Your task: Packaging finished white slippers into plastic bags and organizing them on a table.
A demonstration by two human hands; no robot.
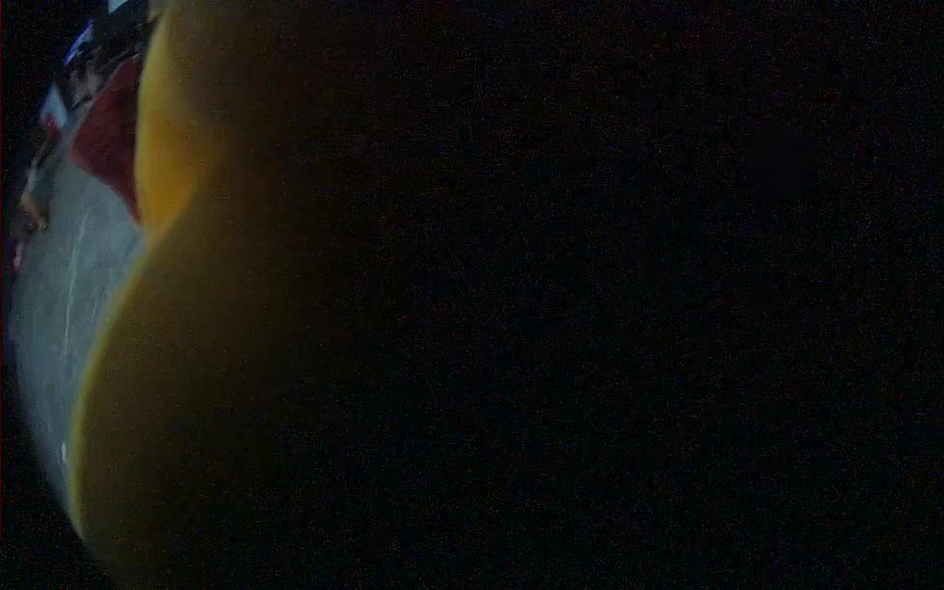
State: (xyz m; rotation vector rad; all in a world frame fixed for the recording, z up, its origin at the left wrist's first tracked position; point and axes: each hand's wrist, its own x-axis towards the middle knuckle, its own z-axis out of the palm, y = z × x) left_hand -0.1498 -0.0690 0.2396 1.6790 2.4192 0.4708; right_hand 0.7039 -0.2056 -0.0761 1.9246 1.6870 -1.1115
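Note:
Something very close with a bright yellow, curved edge [169, 182] covers most of the head view. Away from that edge it fades to near black, and its kind cannot be made out. No part that I can recognise as my left hand or my right hand shows, so what either one holds or touches is hidden.
Only a narrow strip at the left stays uncovered. A pale grey surface [74, 295] with a thin light line runs down it. Higher up lies a dark red patch [108, 133], with blurred, mixed-coloured shapes along the rim.

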